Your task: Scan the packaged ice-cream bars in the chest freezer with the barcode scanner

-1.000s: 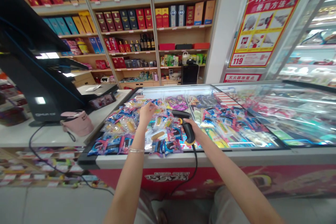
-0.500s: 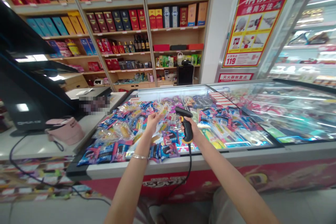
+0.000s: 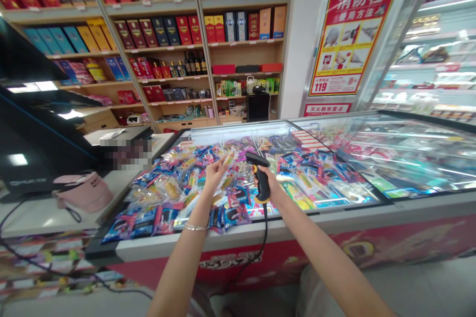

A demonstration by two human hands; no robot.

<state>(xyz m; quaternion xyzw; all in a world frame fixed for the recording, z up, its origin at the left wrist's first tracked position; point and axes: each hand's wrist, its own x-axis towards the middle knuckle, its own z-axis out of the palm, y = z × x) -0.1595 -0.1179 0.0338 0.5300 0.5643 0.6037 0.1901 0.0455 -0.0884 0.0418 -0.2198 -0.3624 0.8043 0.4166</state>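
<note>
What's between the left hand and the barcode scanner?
Head view: a clear-wrapped yellow ice pop held by the left hand, then loose wrapped packs lying below, up to the barcode scanner in the right hand.

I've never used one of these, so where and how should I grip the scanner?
Probably by its black handle, coming from the right and wrapping round it, as the right hand does. The slim handle hangs below the head, which juts out left, and the cord leaves at the bottom, clear of the grip.
</note>
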